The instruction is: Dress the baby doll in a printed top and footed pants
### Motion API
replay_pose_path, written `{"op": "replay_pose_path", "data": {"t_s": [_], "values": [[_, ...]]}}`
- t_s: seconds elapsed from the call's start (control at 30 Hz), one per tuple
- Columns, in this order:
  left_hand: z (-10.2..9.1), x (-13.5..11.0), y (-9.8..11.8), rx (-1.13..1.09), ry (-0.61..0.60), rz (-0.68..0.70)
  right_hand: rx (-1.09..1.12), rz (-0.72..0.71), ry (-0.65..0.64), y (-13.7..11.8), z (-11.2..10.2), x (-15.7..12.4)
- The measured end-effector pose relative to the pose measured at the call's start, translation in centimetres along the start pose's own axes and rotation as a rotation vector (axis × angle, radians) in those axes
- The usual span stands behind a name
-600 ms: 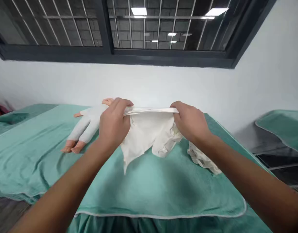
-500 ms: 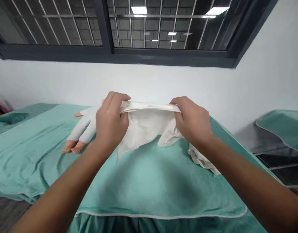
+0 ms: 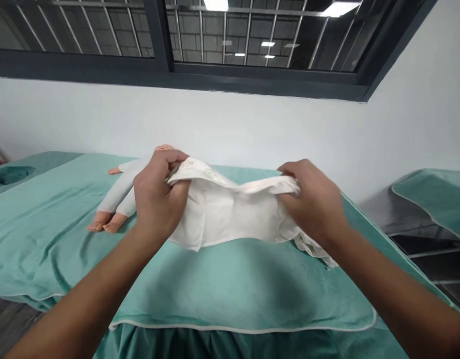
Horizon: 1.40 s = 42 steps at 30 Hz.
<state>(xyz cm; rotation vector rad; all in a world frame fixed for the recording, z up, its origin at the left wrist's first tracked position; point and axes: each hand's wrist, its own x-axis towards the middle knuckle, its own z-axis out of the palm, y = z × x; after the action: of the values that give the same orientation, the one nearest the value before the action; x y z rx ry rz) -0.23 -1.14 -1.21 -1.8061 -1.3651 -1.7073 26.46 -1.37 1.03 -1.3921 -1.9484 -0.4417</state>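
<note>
A white baby garment (image 3: 233, 214) with a faint small print near its upper edge is stretched between my two hands above the green bedding. My left hand (image 3: 160, 194) is closed, pinching its upper left corner between thumb and fingers. At the upper right end, my right hand (image 3: 314, 199) grips a bunched part of the same cloth. The lower edge hangs free, and the garment's exact cut cannot be made out. Behind my left hand lies a baby doll (image 3: 119, 192) in pale clothing, its upper body partly hidden. Below my right wrist is a crumpled whitish cloth (image 3: 314, 251).
Green bedding (image 3: 230, 294) with a pale piped edge covers the bed. Beyond it rises a white wall (image 3: 230, 124) with a dark-framed, barred window (image 3: 260, 82). To the right, another green cover (image 3: 439, 194) lies over a dark frame with metal bars.
The garment has turned in my hands, its taut upper edge now sagging and its lower part more spread. My hands have moved slightly apart and my right hand is lower. The view has shifted slightly.
</note>
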Motion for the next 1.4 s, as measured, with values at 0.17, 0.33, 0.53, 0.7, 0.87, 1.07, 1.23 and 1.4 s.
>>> {"op": "replay_pose_path", "data": {"t_s": [0.17,0.33,0.53,0.7,0.87,1.07,1.23,1.4], "values": [[-0.7,1.5,2.1,0.103,0.023,0.370,0.123,0.075,-0.120,-1.9,0.7,1.3],[-1.5,2.5,-0.5,0.345,0.051,0.311,0.378,0.341,-0.416,0.2,0.8,1.8],[-0.4,3.2,-1.7,0.333,0.002,0.275,0.871,0.323,-0.726,-1.5,-0.4,1.5],[-1.6,3.7,-1.9,0.419,0.037,0.261,0.420,0.232,-0.489,-1.3,-0.5,2.2],[-2.5,3.3,-2.5,0.524,0.031,0.225,-0.114,0.241,-0.385,1.0,0.8,2.2],[-2.7,0.9,-5.3,0.525,-0.390,-0.129,-0.297,0.190,-0.620,3.8,1.6,0.6],[-3.1,1.5,-7.0,0.515,-0.610,-0.365,-0.282,0.233,-0.638,6.5,0.9,1.9],[0.6,2.3,-8.1,0.604,-0.692,-0.290,-0.406,0.249,-0.758,6.2,4.0,5.0]]}}
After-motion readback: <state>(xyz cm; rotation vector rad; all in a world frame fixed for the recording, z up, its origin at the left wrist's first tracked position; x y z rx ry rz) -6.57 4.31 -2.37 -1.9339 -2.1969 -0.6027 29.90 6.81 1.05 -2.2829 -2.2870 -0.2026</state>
